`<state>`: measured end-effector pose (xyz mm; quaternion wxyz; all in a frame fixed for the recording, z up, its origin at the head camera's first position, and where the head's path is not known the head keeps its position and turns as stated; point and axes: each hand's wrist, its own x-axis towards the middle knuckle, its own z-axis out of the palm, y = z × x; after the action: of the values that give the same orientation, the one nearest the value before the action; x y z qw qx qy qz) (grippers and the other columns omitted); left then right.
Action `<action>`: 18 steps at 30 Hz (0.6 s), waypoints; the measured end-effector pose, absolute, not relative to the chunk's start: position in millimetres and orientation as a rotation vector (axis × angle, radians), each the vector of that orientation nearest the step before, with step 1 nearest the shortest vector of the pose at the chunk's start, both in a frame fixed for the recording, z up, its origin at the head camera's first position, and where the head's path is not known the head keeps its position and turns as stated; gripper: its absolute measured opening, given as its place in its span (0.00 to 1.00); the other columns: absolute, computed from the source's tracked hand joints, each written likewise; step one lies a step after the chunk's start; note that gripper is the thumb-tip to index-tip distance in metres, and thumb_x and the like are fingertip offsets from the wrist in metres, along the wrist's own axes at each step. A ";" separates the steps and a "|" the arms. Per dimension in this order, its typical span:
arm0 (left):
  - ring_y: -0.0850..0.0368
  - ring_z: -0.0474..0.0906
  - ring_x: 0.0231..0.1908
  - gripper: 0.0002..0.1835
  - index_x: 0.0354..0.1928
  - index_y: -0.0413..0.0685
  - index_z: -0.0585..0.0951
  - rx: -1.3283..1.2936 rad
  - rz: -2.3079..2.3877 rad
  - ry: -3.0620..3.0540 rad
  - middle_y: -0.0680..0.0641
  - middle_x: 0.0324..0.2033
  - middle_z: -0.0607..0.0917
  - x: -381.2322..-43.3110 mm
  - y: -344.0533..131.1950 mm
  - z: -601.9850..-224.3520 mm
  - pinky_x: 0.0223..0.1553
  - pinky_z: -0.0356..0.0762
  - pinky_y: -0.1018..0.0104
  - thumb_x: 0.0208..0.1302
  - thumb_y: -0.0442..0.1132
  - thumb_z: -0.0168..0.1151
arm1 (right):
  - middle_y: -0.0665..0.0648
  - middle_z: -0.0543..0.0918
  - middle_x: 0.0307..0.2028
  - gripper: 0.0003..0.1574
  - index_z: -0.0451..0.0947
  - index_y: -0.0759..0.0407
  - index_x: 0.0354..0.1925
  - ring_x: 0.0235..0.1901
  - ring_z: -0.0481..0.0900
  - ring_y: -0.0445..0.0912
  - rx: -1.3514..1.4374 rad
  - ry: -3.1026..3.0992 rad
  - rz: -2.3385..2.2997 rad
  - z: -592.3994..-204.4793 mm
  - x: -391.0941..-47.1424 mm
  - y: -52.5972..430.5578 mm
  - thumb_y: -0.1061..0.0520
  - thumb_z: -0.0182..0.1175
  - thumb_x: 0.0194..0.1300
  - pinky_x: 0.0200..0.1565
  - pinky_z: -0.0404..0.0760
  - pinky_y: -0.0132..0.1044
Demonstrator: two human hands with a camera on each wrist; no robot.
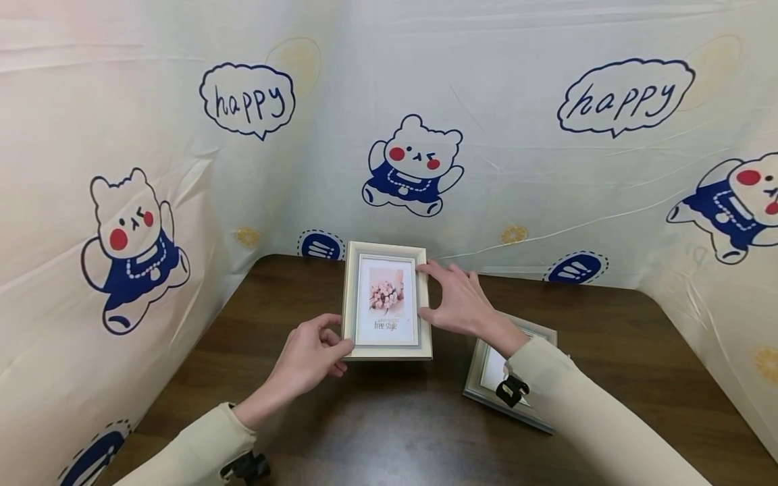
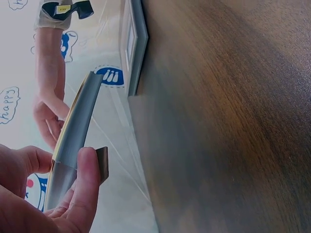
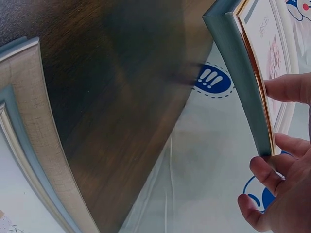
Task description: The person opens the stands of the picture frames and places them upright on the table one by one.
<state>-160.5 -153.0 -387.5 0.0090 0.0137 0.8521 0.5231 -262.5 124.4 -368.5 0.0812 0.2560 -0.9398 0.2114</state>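
A cream picture frame with a pink flower print is held up, tilted, over the far part of the dark wooden table. My left hand pinches its lower left side, thumb at the front and fingers behind. In the left wrist view, a small brown piece juts out at the frame's back beside those fingers. My right hand grips the opposite side, with thumb and index finger spread along the edge. Its remaining fingertips show near a corner in the right wrist view.
A second picture frame lies face up and askew on the table, partly hidden under my right forearm. White cloth printed with bears and "happy" bubbles hangs around the table's back and sides. Dark wrist devices sit on both sleeves.
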 end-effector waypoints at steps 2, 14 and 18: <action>0.51 0.85 0.21 0.26 0.65 0.35 0.77 0.049 1.636 2.661 0.45 0.27 0.87 -160.6 -153.1 -386.6 0.29 0.88 0.52 0.67 0.31 0.70 | 0.62 0.69 0.76 0.48 0.73 0.50 0.73 0.58 0.74 0.57 0.762 -2.804 0.637 -368.0 -262.2 124.7 0.45 0.74 0.56 0.53 0.68 0.58; 0.50 0.86 0.22 0.25 0.64 0.35 0.77 0.054 1.680 2.632 0.46 0.28 0.88 -158.8 -152.1 -384.4 0.28 0.87 0.55 0.66 0.30 0.70 | 0.63 0.68 0.76 0.48 0.73 0.50 0.73 0.57 0.74 0.56 0.766 -2.792 0.659 -369.5 -261.3 126.1 0.45 0.74 0.56 0.52 0.67 0.56; 0.50 0.86 0.22 0.24 0.63 0.35 0.77 0.055 1.683 2.631 0.46 0.27 0.88 -158.8 -151.5 -383.4 0.27 0.87 0.56 0.66 0.29 0.70 | 0.62 0.68 0.76 0.48 0.73 0.50 0.73 0.60 0.73 0.58 0.766 -2.790 0.686 -371.9 -263.1 126.8 0.45 0.74 0.56 0.54 0.67 0.59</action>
<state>-158.8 -151.5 -383.4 0.0091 0.0177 0.8423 0.5387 -263.1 126.8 -371.9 0.0839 0.2566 -0.9350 0.2298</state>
